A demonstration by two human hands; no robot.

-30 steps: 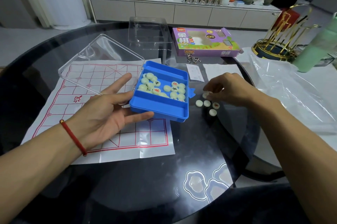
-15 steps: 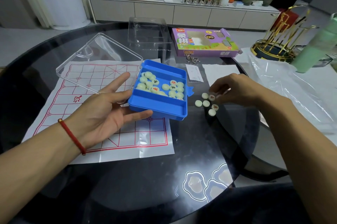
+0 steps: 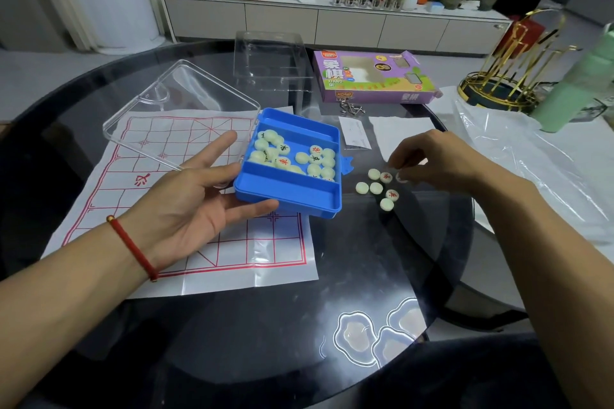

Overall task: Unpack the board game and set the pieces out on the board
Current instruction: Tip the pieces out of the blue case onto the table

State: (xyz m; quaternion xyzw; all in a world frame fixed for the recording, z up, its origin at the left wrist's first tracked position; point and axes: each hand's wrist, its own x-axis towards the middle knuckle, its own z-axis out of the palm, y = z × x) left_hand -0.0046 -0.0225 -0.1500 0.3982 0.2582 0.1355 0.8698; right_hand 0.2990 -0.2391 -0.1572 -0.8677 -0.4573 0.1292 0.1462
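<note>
Head view: blue tray (image 3: pixel 292 190) tilted, long axis running left-right.

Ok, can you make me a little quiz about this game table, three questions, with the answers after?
1. True or false: the loose round pieces by the right hand lie on the paper board.
2. What does the left hand hold? A) the purple game box B) the blue tray C) the green bottle
3. Fill in: the tray's clear lid is swung ____.

Key
1. False: they lie on the dark glass table, right of the blue tray.
2. B. The purple game box lies further back on the table.
3. open
</note>
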